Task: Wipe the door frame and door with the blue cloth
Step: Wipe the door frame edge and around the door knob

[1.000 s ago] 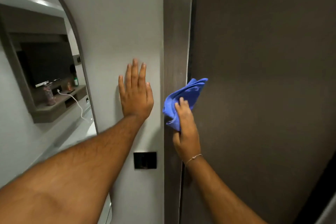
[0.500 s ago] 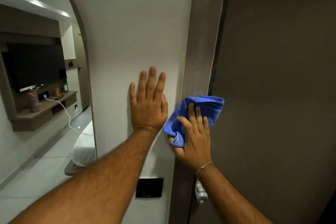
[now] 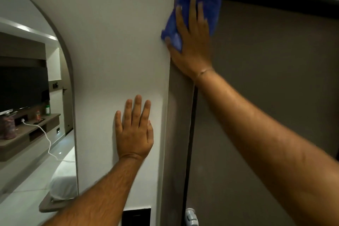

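My right hand [image 3: 192,42] presses the blue cloth [image 3: 212,7] flat against the upper part of the grey-brown door frame [image 3: 178,134], close to the frame's top corner. The cloth spreads under my fingers and overlaps the edge of the dark brown door [image 3: 266,97], which fills the right side. My left hand [image 3: 134,132] lies flat on the white wall [image 3: 113,42] left of the frame, fingers up and slightly apart, holding nothing.
A black switch plate [image 3: 136,216] sits on the wall below my left arm. A white door latch [image 3: 190,217] shows at the frame's lower edge. At the left, an arched mirror [image 3: 34,115] shows a TV, a shelf with bottles and a white cable.
My right hand has slid the blue cloth up the door frame from mid height to near the top. The view has tilted upward. My left hand stays flat on the wall.
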